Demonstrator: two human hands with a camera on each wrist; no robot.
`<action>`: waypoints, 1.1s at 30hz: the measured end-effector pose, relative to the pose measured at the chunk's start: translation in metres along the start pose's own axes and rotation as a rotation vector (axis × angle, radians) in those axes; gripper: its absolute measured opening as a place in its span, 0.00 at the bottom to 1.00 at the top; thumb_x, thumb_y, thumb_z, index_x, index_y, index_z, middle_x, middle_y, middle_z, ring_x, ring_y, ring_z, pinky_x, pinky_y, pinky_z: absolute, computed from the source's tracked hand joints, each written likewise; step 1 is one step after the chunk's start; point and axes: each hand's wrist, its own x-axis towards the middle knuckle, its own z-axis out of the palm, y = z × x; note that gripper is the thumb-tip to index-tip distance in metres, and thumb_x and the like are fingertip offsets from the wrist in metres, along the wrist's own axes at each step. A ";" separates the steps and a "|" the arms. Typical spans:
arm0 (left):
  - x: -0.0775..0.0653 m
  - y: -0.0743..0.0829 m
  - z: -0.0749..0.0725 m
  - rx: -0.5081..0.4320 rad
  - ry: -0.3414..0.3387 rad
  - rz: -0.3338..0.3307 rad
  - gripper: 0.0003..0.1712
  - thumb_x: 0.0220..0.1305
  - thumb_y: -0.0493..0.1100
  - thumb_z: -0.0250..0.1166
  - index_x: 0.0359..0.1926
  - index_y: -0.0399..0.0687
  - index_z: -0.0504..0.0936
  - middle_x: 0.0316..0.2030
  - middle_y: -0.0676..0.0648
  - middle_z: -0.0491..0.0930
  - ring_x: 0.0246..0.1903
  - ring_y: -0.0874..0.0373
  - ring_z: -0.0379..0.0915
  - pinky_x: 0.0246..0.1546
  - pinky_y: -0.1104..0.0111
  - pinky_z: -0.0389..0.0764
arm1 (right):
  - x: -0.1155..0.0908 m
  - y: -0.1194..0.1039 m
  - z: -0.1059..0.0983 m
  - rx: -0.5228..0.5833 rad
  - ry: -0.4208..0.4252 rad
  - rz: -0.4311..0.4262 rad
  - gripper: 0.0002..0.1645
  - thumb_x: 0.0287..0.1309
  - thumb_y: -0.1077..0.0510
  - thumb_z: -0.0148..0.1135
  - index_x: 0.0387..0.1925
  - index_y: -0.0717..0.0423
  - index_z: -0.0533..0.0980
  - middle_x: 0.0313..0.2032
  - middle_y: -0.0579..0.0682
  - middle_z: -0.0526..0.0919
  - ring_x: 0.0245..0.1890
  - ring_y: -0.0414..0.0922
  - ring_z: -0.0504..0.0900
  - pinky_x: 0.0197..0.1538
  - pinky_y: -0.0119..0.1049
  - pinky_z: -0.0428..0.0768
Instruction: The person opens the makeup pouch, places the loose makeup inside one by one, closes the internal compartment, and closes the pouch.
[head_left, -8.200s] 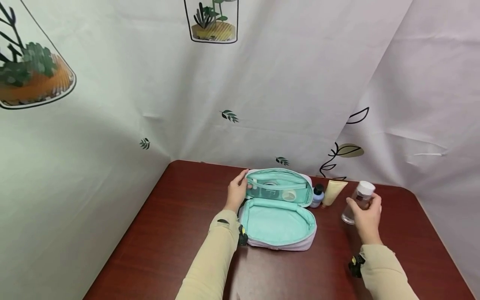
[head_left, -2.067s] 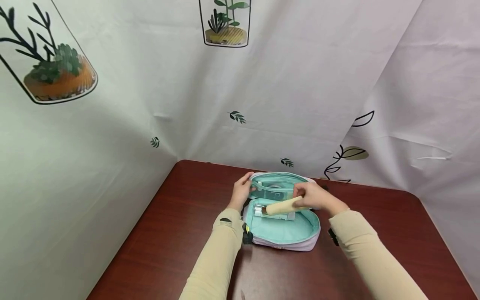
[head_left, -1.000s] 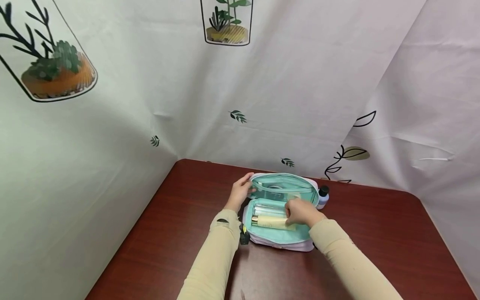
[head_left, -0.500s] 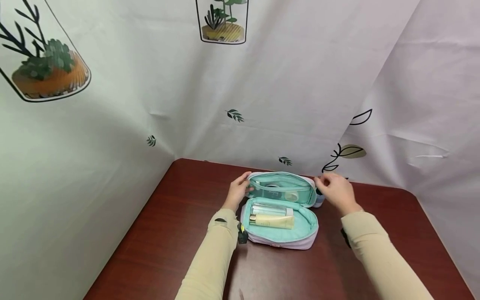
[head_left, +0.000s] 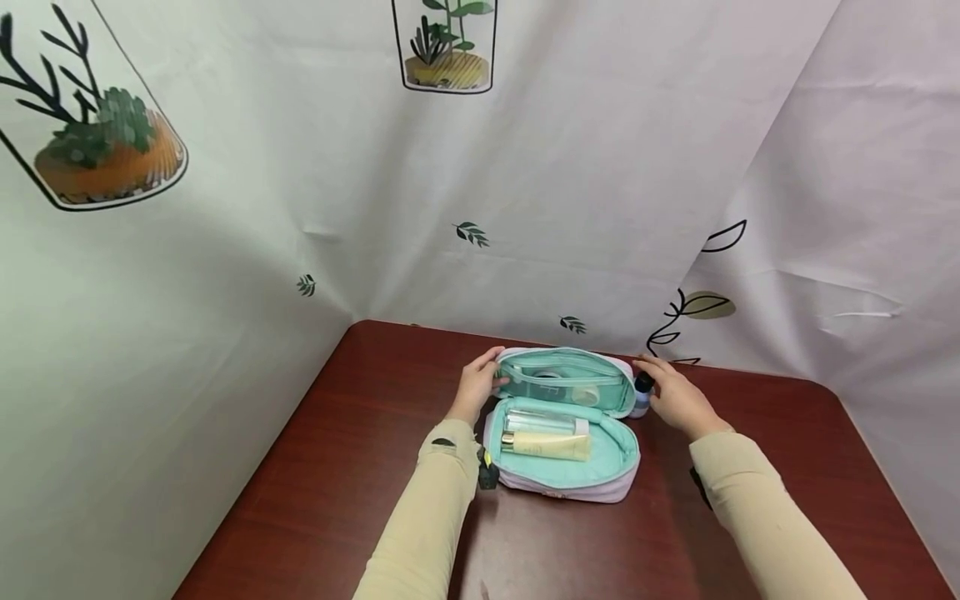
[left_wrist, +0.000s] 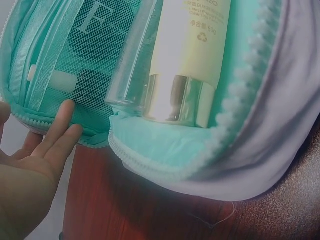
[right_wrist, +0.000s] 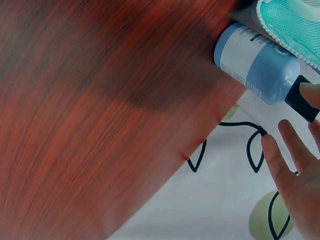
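Note:
An unzipped toiletry bag (head_left: 626, 462) with turquoise lining lies spread on the table. In its lower half a yellow squeeze tube (head_left: 551, 445) with a gold cap lies beside a clear bottle (head_left: 540, 422) with a white cap. My left hand (head_left: 472, 387) holds the left edge of the raised lid, some fingers in front of its mesh pocket (left_wrist: 105, 30) and others behind. At the lid's right side stands a small blue bottle (right_wrist: 272, 72) with a black cap. My right hand (head_left: 681, 402) is at that cap, thumb overlapping it in the right wrist view, other fingers spread and fairly straight.
The dark red wooden table (head_left: 360, 467) ends at a white patterned cloth (head_left: 600, 208) behind it. Inside the mesh pocket sit a round item and a small dark-and-white item (left_wrist: 62, 80). The bag's lower right part shows bare lining.
The clear bottle, then the yellow tube, went into the bag from the right hand. That hand let go of the tube and moved right to the blue bottle. My left hand stays on the lid.

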 end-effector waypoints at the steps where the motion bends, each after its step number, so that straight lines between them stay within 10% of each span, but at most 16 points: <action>1: 0.000 0.000 0.000 0.000 0.001 -0.001 0.23 0.67 0.39 0.48 0.61 0.54 0.72 0.60 0.46 0.69 0.43 0.49 0.78 0.50 0.53 0.71 | 0.001 0.000 0.001 0.001 -0.001 -0.001 0.34 0.50 0.73 0.50 0.63 0.64 0.63 0.65 0.63 0.58 0.60 0.62 0.63 0.46 0.53 0.71; 25: 0.002 -0.003 0.000 0.011 0.024 0.014 0.22 0.68 0.39 0.47 0.60 0.53 0.73 0.58 0.45 0.71 0.41 0.49 0.78 0.47 0.53 0.72 | -0.004 -0.004 0.005 -0.059 0.017 0.093 0.19 0.48 0.66 0.65 0.44 0.60 0.72 0.44 0.62 0.75 0.41 0.57 0.75 0.43 0.55 0.72; 33: 0.001 -0.002 0.001 0.011 0.024 0.008 0.22 0.68 0.39 0.47 0.61 0.53 0.73 0.58 0.45 0.71 0.42 0.47 0.78 0.47 0.53 0.71 | -0.004 -0.024 -0.025 -0.060 -0.168 0.097 0.12 0.42 0.67 0.62 0.34 0.59 0.80 0.33 0.55 0.77 0.28 0.48 0.74 0.29 0.43 0.74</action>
